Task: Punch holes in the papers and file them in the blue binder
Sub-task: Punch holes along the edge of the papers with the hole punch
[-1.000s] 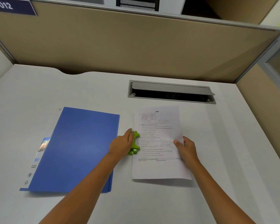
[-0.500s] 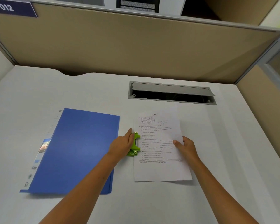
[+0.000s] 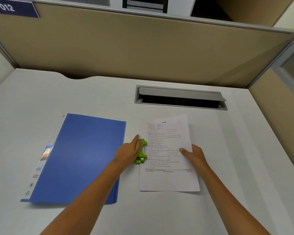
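From the head view we see our left hand [image 3: 128,152] pressing down on the green hole punch [image 3: 141,151], palm over its top and fingers lying fairly straight along it, while the punch sits at the middle of the left edge of the papers [image 3: 168,155]. Whether that edge is actually inside the punch's slot we cannot tell. Our right hand [image 3: 193,155] rests on the right edge of the papers about halfway down, thumb on top of the sheet; its other fingers are out of sight, so we cannot tell how they lie. The papers lie flat on the white surface [image 3: 236,150], nearly square to us, with their top edge just short of the grey cable hatch [image 3: 180,97] set into the surface. The blue binder [image 3: 81,158] lies closed on the left, tilted with its top leaning to the right, its right edge just beside the left hand and well clear of the papers' left edge. A white spine strip with a printed label shows along the binder's left edge. Bare surface runs to the right of the papers up to the tan side panel, in front of them toward us, and left of the binder. A tan partition [image 3: 143,51] closes off the far edge, bearing a number plate [image 3: 12,8] reading 012.
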Demonstrator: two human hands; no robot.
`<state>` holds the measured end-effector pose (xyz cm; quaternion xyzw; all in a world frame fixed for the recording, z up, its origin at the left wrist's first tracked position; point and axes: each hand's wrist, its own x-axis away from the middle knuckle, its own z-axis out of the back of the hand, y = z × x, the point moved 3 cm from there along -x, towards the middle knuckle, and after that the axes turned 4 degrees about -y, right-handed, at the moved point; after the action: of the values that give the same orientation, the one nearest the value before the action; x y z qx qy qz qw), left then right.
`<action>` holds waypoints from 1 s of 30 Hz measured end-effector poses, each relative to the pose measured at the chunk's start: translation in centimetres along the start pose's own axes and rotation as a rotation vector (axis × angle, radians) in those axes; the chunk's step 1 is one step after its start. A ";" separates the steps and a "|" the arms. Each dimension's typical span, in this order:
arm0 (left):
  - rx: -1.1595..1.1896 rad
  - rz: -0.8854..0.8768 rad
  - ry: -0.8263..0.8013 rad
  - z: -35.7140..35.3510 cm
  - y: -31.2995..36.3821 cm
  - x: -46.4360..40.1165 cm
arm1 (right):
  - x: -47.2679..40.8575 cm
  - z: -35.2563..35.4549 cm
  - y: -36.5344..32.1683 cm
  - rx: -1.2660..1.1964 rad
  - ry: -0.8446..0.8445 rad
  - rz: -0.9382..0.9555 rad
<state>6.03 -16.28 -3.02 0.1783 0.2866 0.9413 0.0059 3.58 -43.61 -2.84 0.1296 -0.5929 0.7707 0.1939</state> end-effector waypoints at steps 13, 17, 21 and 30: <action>0.013 0.017 -0.033 0.2 0.2 -0.3 | -0.4 0.1 0.0 0.054 0.008 -0.011; -0.016 0.041 0.062 0.2 0.5 -0.1 | -0.4 -0.1 -0.4 0.113 0.032 0.036; -0.059 -0.001 0.239 0.2 1.6 -0.1 | -0.5 -0.3 -0.6 0.184 0.021 0.081; -0.071 0.032 0.293 -0.2 2.8 -2.2 | -1.3 1.1 -0.8 0.194 0.056 0.084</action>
<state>8.32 -18.96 -2.43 0.0434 0.2482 0.9667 -0.0448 5.04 -44.66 -2.45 0.1014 -0.5148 0.8353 0.1644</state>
